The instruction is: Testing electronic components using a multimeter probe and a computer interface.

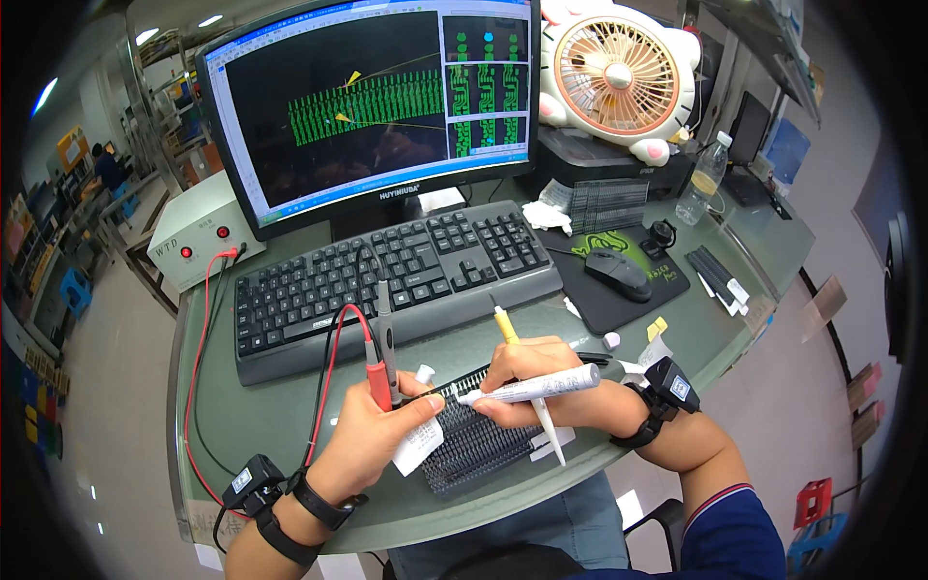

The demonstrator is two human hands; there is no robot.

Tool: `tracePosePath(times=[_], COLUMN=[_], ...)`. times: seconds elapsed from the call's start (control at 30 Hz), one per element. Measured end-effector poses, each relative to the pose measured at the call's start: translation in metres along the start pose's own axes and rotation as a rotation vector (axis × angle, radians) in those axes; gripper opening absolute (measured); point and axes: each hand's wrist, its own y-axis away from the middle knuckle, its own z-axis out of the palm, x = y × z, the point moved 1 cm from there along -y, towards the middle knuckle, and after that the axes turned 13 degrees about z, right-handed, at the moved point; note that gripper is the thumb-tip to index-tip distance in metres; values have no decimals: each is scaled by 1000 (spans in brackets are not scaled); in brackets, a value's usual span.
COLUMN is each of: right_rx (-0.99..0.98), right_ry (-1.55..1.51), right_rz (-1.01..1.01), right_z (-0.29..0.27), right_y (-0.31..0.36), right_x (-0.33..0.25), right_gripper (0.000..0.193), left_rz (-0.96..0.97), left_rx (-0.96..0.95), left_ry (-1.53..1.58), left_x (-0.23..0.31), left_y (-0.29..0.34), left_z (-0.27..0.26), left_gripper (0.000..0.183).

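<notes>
My left hand [372, 435] is closed around a red test probe [378, 385] and a grey-black test probe [387, 333], both pointing up with wires trailing. A small white cap-like piece [425, 374] shows by its fingers, and a printed paper slip [420, 447] hangs below the thumb. My right hand [527, 372] grips a white marker [546, 384], its tip at the dark panel of small circuit boards [488, 449]. A yellow-and-white pen-like tool [506, 326] also passes between the right fingers. The panel lies on the desk between both hands, partly covered by them.
A black keyboard [396, 280] and monitor [333, 106] stand beyond my hands. At left is a white tester box [208, 232] with a red lead. A mouse [619, 275] on its pad, a bottle [698, 184], a fan [619, 75] and dark board strips [717, 278] are right.
</notes>
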Motion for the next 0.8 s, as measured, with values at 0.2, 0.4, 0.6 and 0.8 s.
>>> tracePosePath(times=[0.2,0.4,0.6,0.8], right_rx=[-57,-70,-84,-106], right_ry=[36,0,6,-15], right_rz=[-40,-12,-13,-16], right_z=[-3,0,0,-2], right_y=[-1,1,1,1], right_x=[-3,-4,-3,-4], right_gripper=[22,23,22,21], left_rz=[-9,-2,-7,-13], left_rx=[9,9,9,10], left_ry=[-6,14,12,21], left_x=[0,0,-1,0], left_y=[0,1,0,-1], left_z=[0,0,0,0], left_gripper=[17,16,16,16])
